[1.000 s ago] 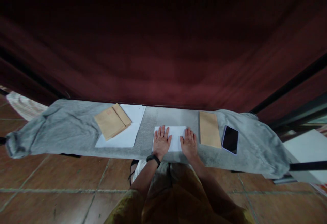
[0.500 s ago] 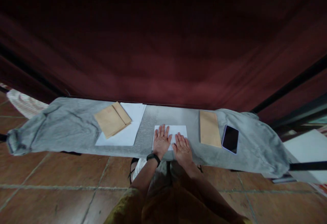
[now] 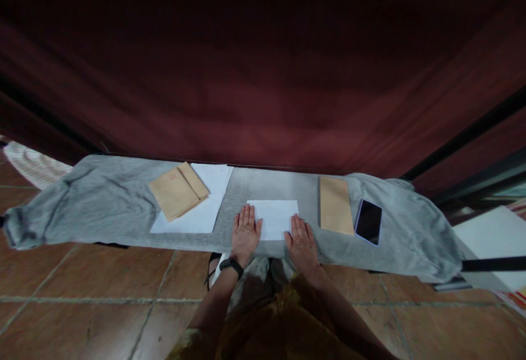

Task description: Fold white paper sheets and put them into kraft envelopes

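A folded white sheet of paper (image 3: 274, 217) lies on the grey cloth-covered table (image 3: 102, 206) in front of me. My left hand (image 3: 245, 234), with a black band on its wrist, lies flat and open at the paper's near left corner. At the near right corner rests my right hand (image 3: 301, 240), flat with fingers stretched out. Neither hand holds anything.
At the left, brown envelopes (image 3: 178, 189) lie on a stack of white sheets (image 3: 201, 215). A single brown envelope (image 3: 336, 205) and a dark phone (image 3: 369, 221) lie to the right. A dark red curtain (image 3: 263, 75) hangs behind the table. The floor has brown tiles (image 3: 82, 300).
Both hands have slid back toward me and apart, from lying on top of the white paper to resting at its two near corners. More of the paper now shows.
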### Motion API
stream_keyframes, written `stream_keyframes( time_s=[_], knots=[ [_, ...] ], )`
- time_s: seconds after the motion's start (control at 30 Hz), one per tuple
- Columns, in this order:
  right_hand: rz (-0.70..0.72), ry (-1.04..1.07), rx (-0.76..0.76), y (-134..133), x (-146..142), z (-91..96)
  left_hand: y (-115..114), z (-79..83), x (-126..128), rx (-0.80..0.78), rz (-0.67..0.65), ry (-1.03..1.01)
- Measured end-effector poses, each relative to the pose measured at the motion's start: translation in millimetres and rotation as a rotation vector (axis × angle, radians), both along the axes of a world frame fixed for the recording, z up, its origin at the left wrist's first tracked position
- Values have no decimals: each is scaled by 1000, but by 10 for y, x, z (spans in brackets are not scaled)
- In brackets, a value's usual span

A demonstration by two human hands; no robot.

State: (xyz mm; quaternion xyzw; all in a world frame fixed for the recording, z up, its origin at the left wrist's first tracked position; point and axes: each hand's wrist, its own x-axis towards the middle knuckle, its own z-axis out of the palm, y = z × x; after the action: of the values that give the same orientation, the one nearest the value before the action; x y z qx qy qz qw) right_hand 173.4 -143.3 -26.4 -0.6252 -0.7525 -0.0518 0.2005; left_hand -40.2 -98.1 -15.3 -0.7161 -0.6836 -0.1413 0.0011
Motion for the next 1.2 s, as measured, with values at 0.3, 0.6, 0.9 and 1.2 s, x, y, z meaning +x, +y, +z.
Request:
stream_keyframes(
  time_s=[0.3, 0.6, 0.9, 1.2],
  knots=[
    [-4, -10, -31, -7, 1, -18, -285, 58, 373, 88, -129, -49],
    [-22, -3, -45, -31, -10, -13, -563, -5, 452, 20, -292, 59],
    [125, 134, -213, 396, -390, 121, -585, -64, 266, 42, -310, 145],
    [52, 64, -249, 790, -381, 84, -565, -152, 252, 132, -290, 146]
  ],
)
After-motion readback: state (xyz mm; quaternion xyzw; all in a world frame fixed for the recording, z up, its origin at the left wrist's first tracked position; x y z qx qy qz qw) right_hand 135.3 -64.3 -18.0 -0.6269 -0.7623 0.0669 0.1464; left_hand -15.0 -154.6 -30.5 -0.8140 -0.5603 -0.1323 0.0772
